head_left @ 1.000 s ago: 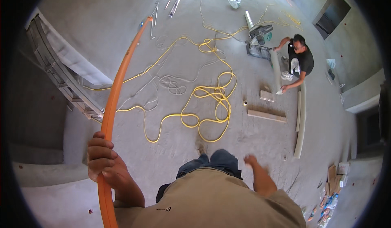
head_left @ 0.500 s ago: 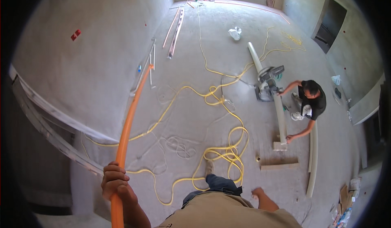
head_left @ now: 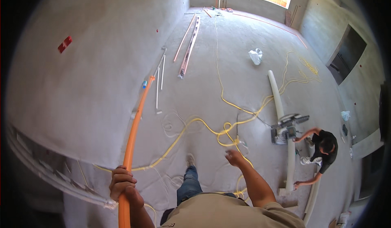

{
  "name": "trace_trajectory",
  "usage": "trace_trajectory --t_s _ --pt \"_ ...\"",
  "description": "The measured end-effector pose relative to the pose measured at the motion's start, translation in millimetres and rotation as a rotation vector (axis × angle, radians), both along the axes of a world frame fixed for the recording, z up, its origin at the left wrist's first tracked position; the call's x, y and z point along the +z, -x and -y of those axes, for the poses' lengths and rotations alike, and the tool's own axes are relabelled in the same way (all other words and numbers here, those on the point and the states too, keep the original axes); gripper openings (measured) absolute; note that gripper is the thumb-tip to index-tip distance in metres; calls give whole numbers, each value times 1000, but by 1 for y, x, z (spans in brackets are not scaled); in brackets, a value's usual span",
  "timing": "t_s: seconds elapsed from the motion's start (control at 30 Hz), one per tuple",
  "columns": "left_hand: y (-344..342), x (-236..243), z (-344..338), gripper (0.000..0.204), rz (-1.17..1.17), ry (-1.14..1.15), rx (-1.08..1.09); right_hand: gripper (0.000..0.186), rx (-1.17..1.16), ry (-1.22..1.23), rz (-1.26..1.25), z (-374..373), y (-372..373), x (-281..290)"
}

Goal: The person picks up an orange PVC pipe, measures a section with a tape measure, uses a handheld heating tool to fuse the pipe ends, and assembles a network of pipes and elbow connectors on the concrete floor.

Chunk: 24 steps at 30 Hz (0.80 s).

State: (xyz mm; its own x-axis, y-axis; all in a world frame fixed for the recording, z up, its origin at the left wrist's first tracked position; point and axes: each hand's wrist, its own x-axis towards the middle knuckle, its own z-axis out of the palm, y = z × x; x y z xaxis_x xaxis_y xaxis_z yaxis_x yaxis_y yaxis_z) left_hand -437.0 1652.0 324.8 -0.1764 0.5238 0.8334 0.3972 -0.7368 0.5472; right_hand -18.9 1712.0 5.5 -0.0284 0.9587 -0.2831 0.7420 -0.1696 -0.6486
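My left hand [head_left: 123,187] grips a long orange pipe [head_left: 137,130], which slants forward along the left side to near the foot of the wall, with thin white pipes [head_left: 162,75] just beyond its far end. My right hand [head_left: 234,156] is raised in front of my body with loosely bent fingers apart and nothing visible in it, above the floor near a yellow cord [head_left: 196,120]. My foot [head_left: 190,159] steps forward on the grey concrete floor.
A co-worker [head_left: 326,148] squats at the right, handling a pale pipe [head_left: 291,165] at a cut-off saw [head_left: 287,128]. A plastic bag [head_left: 255,56], bundled pipes [head_left: 189,48] and tangled cords lie ahead. A wall [head_left: 89,77] runs along the left; a doorway [head_left: 348,52] stands right.
I have moved forward and my view has lifted toward the far window. My right hand has swung forward and up. My left hand still grips the orange pipe.
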Motion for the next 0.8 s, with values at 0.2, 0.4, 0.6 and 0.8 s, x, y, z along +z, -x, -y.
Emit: trace_trajectory --t_s 0.2,0.4,0.6,0.8 --pt "29 51 -194 23 -131 -26 15 34 23 959 258 1 -84 -124" --pt "14 78 -388 28 -145 -65 48 26 -625 730 2 -42 -132 -193" --pt "-42 51 -574 29 -260 -30 -51 23 -781 922 -391 -210 -95 -178" --pt "-149 59 -792 29 -237 -92 -38 25 -401 1108 -173 -437 -213 -226"
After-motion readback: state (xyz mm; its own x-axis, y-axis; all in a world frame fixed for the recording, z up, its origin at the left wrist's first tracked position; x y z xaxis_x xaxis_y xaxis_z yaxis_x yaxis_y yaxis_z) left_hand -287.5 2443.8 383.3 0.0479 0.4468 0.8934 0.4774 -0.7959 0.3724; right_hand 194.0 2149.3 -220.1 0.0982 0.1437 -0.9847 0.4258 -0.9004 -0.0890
